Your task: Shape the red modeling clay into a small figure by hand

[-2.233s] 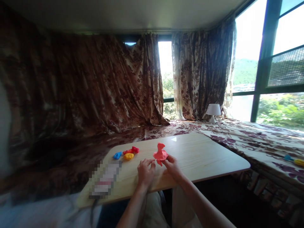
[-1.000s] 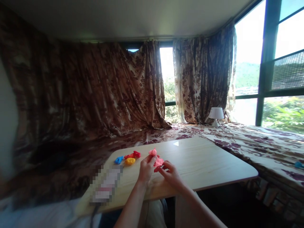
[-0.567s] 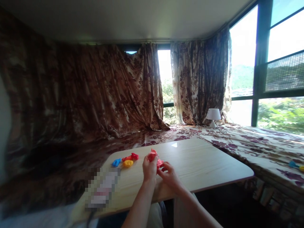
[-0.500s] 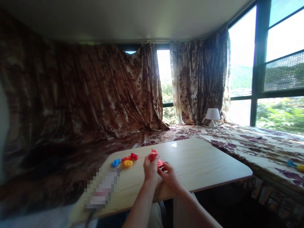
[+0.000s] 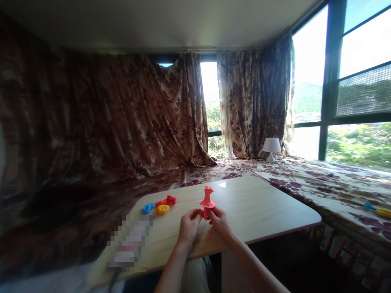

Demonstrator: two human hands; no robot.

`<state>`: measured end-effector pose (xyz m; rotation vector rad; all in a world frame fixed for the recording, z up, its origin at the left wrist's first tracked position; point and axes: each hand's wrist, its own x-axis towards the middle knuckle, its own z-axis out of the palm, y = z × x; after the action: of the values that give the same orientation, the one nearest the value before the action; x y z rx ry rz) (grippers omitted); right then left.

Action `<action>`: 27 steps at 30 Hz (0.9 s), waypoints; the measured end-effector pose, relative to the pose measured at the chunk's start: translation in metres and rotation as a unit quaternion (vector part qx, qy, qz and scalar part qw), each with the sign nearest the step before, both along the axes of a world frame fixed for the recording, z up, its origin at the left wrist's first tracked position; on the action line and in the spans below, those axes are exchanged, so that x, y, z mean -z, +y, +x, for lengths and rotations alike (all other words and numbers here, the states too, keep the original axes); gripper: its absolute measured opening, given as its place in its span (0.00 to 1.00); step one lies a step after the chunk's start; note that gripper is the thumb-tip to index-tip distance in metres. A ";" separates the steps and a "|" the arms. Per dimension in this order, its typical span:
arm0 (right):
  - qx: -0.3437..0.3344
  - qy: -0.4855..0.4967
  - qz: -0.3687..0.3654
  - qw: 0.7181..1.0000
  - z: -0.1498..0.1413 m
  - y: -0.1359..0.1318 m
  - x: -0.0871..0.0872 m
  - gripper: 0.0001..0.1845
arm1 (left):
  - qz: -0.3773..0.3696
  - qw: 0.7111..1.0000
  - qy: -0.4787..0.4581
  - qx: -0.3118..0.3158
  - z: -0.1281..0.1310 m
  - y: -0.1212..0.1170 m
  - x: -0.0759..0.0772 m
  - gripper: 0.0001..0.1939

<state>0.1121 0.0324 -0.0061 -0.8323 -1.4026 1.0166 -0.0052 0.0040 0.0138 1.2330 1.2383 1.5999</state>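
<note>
Above the table [image 5: 259,207], the left hand [image 5: 188,226] and right hand [image 5: 221,223] pinch the pink figure [image 5: 207,200] low down.

Pale table [image 5: 259,207] — blue lump [image 5: 147,208], yellow lump [image 5: 162,209], red lump [image 5: 166,201] on top.

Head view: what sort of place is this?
Probably a bedroom or sitting corner at home: floral curtains by the windows, a white table lamp on patterned fabric, and a low wood-look table before the person.
</note>
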 end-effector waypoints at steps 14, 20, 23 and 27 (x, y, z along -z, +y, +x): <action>-0.016 0.025 -0.010 1.000 0.003 -0.005 -0.006 0.17 | 0.055 0.998 0.035 0.021 0.002 0.004 0.013 0.11; -0.001 0.037 -0.019 0.999 0.004 -0.006 -0.007 0.17 | 0.063 0.997 0.035 0.033 -0.002 -0.001 0.010 0.14; 0.012 0.027 0.011 0.999 0.002 -0.004 -0.005 0.17 | 0.070 0.995 0.058 0.044 -0.002 -0.001 0.011 0.14; 0.085 0.008 0.057 0.995 -0.001 -0.001 -0.001 0.16 | 0.074 0.996 0.040 0.029 -0.002 -0.002 0.011 0.14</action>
<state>0.1116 0.0318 -0.0050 -0.8420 -1.3392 0.8042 -0.0069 0.0020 0.0028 1.4261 1.1389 1.6372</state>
